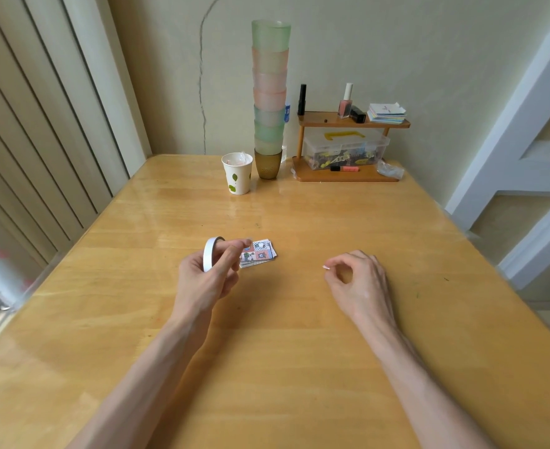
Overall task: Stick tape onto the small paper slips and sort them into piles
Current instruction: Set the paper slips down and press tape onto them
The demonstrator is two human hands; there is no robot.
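**Tape roll in left hand, scrap pinched in right, slips piled mid-table**

Left hand: raised just above the table, holding a white tape roll upright, its edge towards the camera. The fingers are curled round the roll's right side, and their tips overlap the left edge of the slip pile in view. Cannot tell if they touch it.

Right hand: well apart from the left, low over the table. Thumb and index finger are pressed together on a tiny white scrap, probably a piece of tape, though it is too small to be sure. The other fingers are loosely curled underneath.

Paper slips: one small pile with printed cartoon patterns, lying flat on the table just right of the tape roll, between the two hands but much closer to the left. Edges are slightly fanned.

Back of the table, against the wall:
- paper cup with a leaf print and something inside
- tall stack of tumblers, green and pink, just right of the paper cup
- two-tier wooden rack, further right
- rack top tier: nail polish bottle, black tube, stack of cards
- rack bottom tier: clear plastic box with a yellow handle, and an orange marker lying in front of it
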